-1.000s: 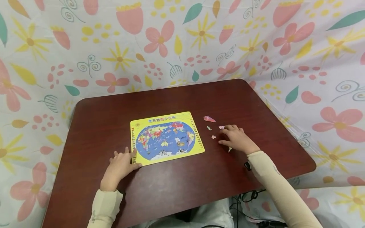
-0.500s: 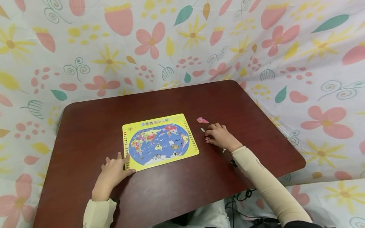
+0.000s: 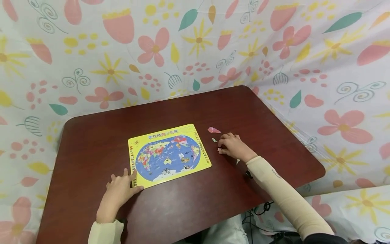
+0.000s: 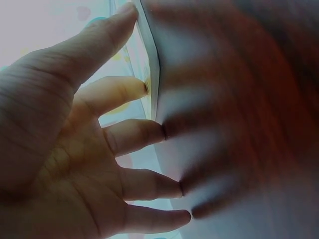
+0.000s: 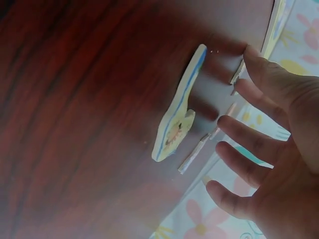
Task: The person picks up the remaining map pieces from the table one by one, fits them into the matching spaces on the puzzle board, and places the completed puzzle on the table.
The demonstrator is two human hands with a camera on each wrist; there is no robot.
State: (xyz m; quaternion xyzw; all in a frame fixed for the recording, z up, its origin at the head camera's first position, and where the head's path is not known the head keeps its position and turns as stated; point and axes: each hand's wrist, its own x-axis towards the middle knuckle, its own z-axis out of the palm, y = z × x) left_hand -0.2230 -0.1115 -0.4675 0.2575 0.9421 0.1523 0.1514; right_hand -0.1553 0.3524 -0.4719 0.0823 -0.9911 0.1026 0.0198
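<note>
A yellow-bordered world map board [image 3: 169, 156] lies flat on the table. Spread around its lower left corner, my left hand [image 3: 118, 193] touches the edge [image 4: 153, 64] with thumb and index finger. To the board's right, the thumb and index fingertips of my right hand [image 3: 236, 147] are at a small pink piece [image 3: 219, 150]; in the right wrist view a thin piece [image 5: 238, 73] lies between them, its grip unclear. Beyond are a pink piece [image 3: 214, 130] and a small green piece [image 3: 214, 140]. A pale piece [image 3: 238, 162] lies under the right wrist.
The dark red-brown table [image 3: 176, 210] has rounded far corners. A flower-patterned cloth [image 3: 182, 51] hangs behind it and on both sides. Black cables [image 3: 265, 208] hang below the table's front edge at the right.
My right hand has moved left from one small piece to the small pink one beside the green piece. The left hand keeps its place at the board corner. The head view has shifted slightly.
</note>
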